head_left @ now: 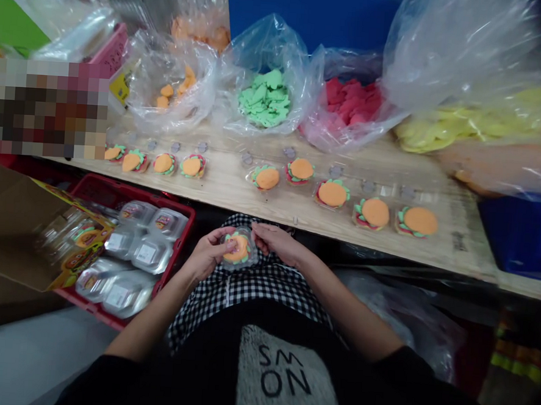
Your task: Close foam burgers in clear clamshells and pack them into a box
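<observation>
Over my lap, both hands close on a small clear plastic case [239, 249] with an orange, green and red burger-shaped toy inside. My left hand [209, 252] grips its left side with curled fingers. My right hand [275, 240] pinches its right edge. On the wooden bench [234, 191] in front stand two rows of the same burger toys in open clear cases, one group at the left [163, 163] and one at the right [375, 212].
Clear bags at the back of the bench hold orange pieces [174, 86], green pieces [265, 98], red pieces [352, 100] and yellow pieces [468, 123]. A red crate [178, 246] of closed packed cases sits at my lower left, beside a brown cardboard box [12, 229].
</observation>
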`<state>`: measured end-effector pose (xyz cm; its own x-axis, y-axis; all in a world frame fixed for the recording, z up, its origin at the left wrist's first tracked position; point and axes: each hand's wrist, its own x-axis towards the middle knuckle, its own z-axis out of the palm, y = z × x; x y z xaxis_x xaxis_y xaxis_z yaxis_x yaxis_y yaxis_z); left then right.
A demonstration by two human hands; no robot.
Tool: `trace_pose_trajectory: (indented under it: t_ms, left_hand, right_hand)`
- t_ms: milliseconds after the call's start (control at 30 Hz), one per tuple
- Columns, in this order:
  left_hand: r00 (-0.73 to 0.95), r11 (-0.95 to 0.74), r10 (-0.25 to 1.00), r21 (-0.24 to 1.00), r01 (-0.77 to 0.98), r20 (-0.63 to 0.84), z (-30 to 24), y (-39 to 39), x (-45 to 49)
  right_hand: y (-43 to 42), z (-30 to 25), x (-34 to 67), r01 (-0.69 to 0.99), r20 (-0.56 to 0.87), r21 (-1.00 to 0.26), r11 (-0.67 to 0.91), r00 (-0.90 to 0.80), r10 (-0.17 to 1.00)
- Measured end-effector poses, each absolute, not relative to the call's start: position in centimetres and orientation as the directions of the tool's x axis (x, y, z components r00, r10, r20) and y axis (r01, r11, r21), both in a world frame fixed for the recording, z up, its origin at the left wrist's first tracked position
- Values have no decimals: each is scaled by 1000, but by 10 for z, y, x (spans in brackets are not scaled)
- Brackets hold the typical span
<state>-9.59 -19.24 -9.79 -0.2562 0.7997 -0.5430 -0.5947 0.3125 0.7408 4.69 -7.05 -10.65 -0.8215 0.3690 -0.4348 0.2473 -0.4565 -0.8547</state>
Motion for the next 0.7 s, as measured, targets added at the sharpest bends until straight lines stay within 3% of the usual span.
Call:
trace_pose_trajectory:
  t_ms: [267, 500, 700]
  left_hand:
    - [-394, 174, 724, 703, -689, -566, -96, -180, -89]
    - [-425, 105, 725, 696, -710, -543, -89, -174, -86]
    - [-605, -183, 679, 702, -688, -416, -85, -155, -80]
  right_hand:
    - [-90, -105, 48, 228, -382, -912, -341, -772, 508]
    - [-93, -100, 43, 60, -342, -900, -433, -712, 613]
    - [-102, -94, 34, 40, -259, -944, -328, -708, 658]
